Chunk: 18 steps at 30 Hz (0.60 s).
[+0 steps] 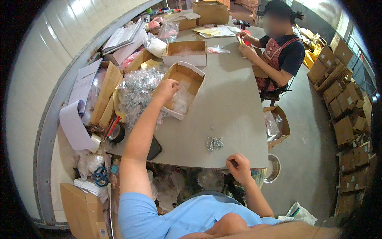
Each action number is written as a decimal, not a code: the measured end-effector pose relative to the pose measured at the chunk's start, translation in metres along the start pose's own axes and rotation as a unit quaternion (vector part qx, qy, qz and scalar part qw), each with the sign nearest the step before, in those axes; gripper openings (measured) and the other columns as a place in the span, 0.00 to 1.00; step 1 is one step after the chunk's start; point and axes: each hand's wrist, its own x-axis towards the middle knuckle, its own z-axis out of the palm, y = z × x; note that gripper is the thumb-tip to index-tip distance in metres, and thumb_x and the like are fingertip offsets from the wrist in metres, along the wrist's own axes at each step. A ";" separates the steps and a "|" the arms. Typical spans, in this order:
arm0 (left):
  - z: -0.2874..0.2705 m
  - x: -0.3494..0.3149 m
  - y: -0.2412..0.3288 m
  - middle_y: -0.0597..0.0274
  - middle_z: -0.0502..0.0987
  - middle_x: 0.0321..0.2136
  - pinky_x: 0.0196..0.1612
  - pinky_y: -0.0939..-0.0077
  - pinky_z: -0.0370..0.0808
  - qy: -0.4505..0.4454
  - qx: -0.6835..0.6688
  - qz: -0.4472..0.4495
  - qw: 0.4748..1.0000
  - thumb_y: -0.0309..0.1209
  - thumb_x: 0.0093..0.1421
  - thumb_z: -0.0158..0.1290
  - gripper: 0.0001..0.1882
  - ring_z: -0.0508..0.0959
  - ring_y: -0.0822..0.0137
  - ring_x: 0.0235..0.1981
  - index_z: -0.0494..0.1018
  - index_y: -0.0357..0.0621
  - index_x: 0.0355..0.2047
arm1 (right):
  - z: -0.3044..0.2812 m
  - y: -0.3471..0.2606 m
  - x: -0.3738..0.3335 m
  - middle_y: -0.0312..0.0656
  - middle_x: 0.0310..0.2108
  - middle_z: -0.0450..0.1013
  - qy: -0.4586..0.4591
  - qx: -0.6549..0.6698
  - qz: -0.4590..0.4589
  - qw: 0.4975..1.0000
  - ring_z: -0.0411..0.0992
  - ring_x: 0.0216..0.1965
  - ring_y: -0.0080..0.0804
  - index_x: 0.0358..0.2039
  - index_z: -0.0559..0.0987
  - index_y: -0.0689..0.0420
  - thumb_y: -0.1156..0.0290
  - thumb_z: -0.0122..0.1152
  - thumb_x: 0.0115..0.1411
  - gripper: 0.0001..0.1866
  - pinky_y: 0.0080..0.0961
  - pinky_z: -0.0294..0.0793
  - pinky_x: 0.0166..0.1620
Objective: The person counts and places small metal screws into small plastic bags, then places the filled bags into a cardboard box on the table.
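Observation:
My left hand (167,89) reaches over the near side of an open cardboard box (197,72). Its fingers are closed, and whatever they may hold is hidden. Inside that box lie small clear plastic bags (182,101). A big heap of clear bags with metal parts (139,89) sits just left of the box, beside my left forearm. My right hand (240,167) rests at the table's near edge with its fingers curled in; I cannot make out anything in them. A small pile of silvery screws (215,143) lies on the table (234,103), a little beyond my right hand.
A second open box (184,59) stands behind the first. A black phone-like object (154,149) lies under my left forearm. Across the table's right side sits a person (278,55) handling something small. Below the right edge are a carton (280,123) and a metal bowl (273,169).

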 end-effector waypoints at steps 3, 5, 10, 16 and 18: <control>-0.005 0.000 0.009 0.50 0.79 0.28 0.38 0.63 0.75 0.004 0.042 -0.051 0.998 0.34 0.51 0.58 0.10 0.80 0.54 0.33 0.77 0.41 0.31 | -0.002 0.001 0.001 0.44 0.26 0.72 -0.001 -0.009 -0.007 1.000 0.71 0.27 0.41 0.28 0.75 0.58 0.76 0.63 0.50 0.05 0.31 0.71 0.31; -0.011 0.000 0.018 0.51 0.79 0.27 0.37 0.65 0.75 0.005 0.068 -0.078 0.995 0.33 0.51 0.59 0.10 0.80 0.56 0.32 0.76 0.40 0.30 | -0.002 0.004 0.000 0.44 0.27 0.72 -0.003 -0.013 -0.009 1.000 0.71 0.28 0.42 0.28 0.75 0.58 0.75 0.63 0.50 0.05 0.31 0.71 0.31; -0.030 -0.026 0.037 0.53 0.79 0.24 0.34 0.68 0.75 0.037 -0.015 -0.050 0.998 0.28 0.53 0.58 0.07 0.80 0.59 0.29 0.76 0.40 0.32 | 0.000 0.002 0.005 0.45 0.27 0.72 -0.033 0.007 0.017 0.999 0.72 0.28 0.43 0.29 0.76 0.58 0.75 0.62 0.50 0.05 0.32 0.71 0.31; -0.036 -0.124 0.090 0.61 0.79 0.24 0.29 0.79 0.72 -0.007 -0.229 -0.030 0.973 0.27 0.57 0.55 0.08 0.76 0.75 0.25 0.77 0.35 0.35 | -0.004 -0.001 0.033 0.48 0.34 0.72 -0.045 -0.050 0.073 0.995 0.73 0.32 0.43 0.35 0.77 0.59 0.74 0.61 0.53 0.08 0.33 0.72 0.36; -0.034 -0.164 0.100 0.59 0.78 0.21 0.26 0.79 0.70 -0.022 -0.271 -0.029 0.962 0.29 0.57 0.56 0.08 0.73 0.76 0.21 0.77 0.35 0.31 | 0.000 -0.003 0.043 0.48 0.36 0.71 -0.048 -0.061 0.069 0.995 0.73 0.34 0.43 0.36 0.76 0.58 0.74 0.61 0.52 0.09 0.33 0.72 0.38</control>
